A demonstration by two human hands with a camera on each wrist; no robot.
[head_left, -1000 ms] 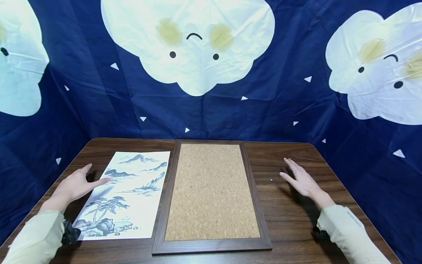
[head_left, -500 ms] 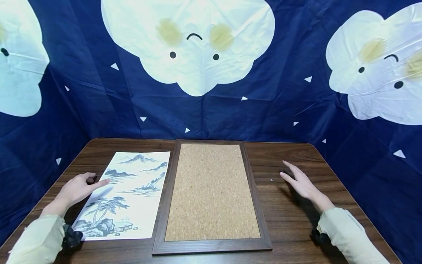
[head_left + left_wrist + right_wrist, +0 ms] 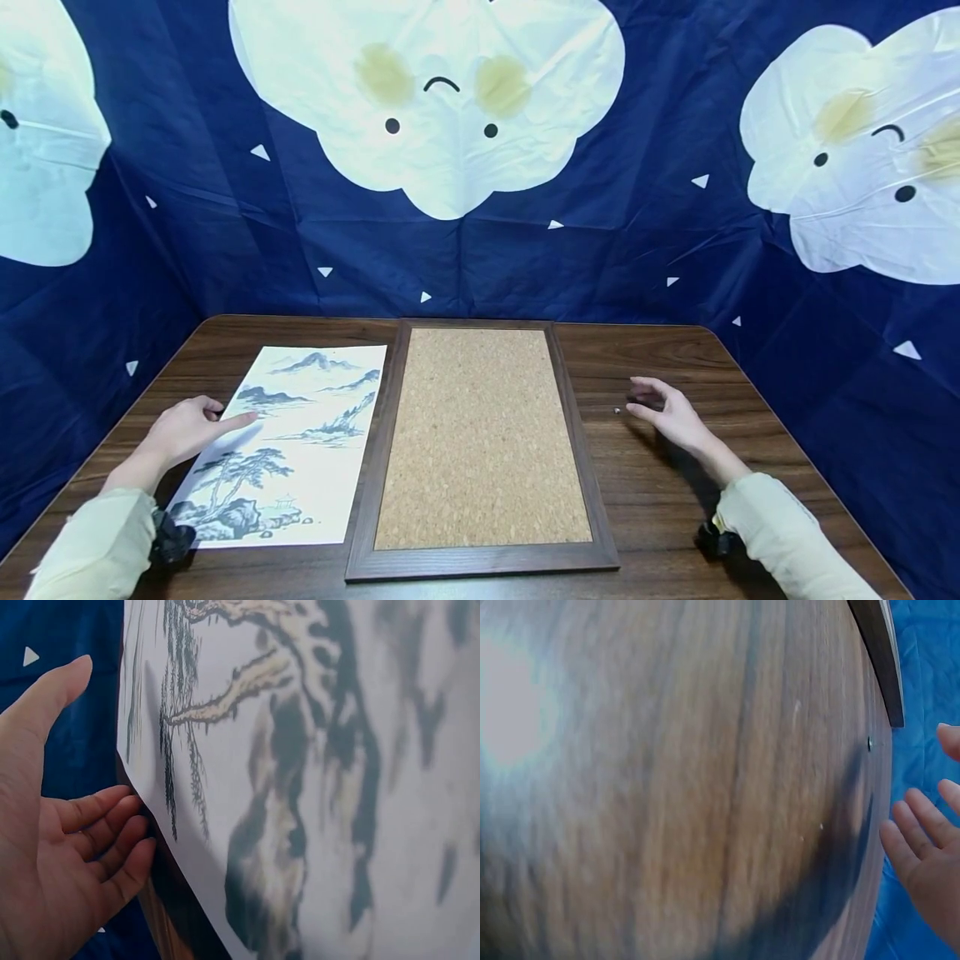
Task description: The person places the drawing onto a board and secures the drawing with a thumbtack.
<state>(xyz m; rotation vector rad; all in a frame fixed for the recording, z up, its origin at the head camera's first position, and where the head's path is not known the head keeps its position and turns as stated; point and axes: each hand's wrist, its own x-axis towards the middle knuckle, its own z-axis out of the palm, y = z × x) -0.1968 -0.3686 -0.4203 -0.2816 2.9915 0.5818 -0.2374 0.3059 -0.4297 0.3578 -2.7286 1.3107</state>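
A white paper sheet printed with an ink landscape [image 3: 300,450] lies left of the framed cork board [image 3: 483,433]. My left hand [image 3: 183,429] is at the sheet's left edge, its thumb spread over the paper. In the left wrist view the fingers [image 3: 116,855] bend gently at that edge and the thumb [image 3: 64,690] is apart from it. A tiny shiny object [image 3: 617,410], too small to identify, sits on the table right of the board. Close to its right, my right hand [image 3: 678,421] hovers with thumb and fingers apart, holding nothing.
Everything lies on a dark wood-grain table [image 3: 660,533]. A navy curtain [image 3: 660,150] with white clouds and triangles stands behind it and along both sides. Dark wrist devices [image 3: 172,537] are strapped at both sleeves.
My left hand has lowered to the sheet's edge, fingers drawing in a little. My right hand has moved left toward the tiny object, with its fingers more bent. Sheet and board stay put.
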